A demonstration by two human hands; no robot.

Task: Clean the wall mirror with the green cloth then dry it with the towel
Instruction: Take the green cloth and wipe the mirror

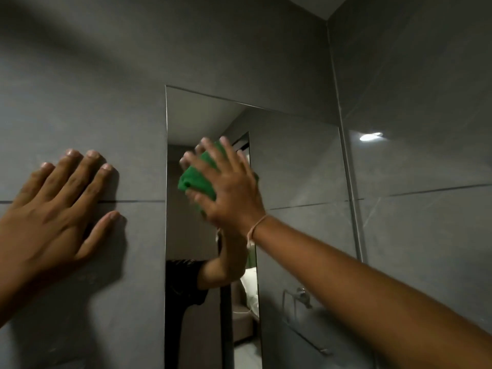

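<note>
A: Where is the right hand (231, 187) sitting at this moment?

B: It is pressing against the wall mirror (292, 169), in the upper middle part of the glass. The fingers are spreading wide over the green cloth (198, 174), pinning it flat to the mirror rather than curling around it.

A: So the cloth is touching the glass?

B: Yes, it is lying between the palm and the mirror. Part of it is bulging out to the left of the hand, between the thumb and the forefinger. The hand is looking slightly blurred.

A: And the left hand (50, 209)?

B: It is lying open and flat on the grey tiled wall (80, 75), just beside the mirror's left edge. All five fingers are stretching out and it is holding nothing. A grout line is running under it.

A: Anything on the right arm?

B: A thin pale wrist string (257, 225) is circling the wrist, with a loose end hanging down.

A: What is the mirror showing?

B: The reflection of the raised arm and a dark sleeve (183, 278), and behind them a doorway opening onto something white, perhaps bedding; I cannot tell for sure. Lower right, a metal towel rail (295, 299) is appearing in the reflection.

A: Is the towel anywhere in view?

B: I am not making one out.
</note>
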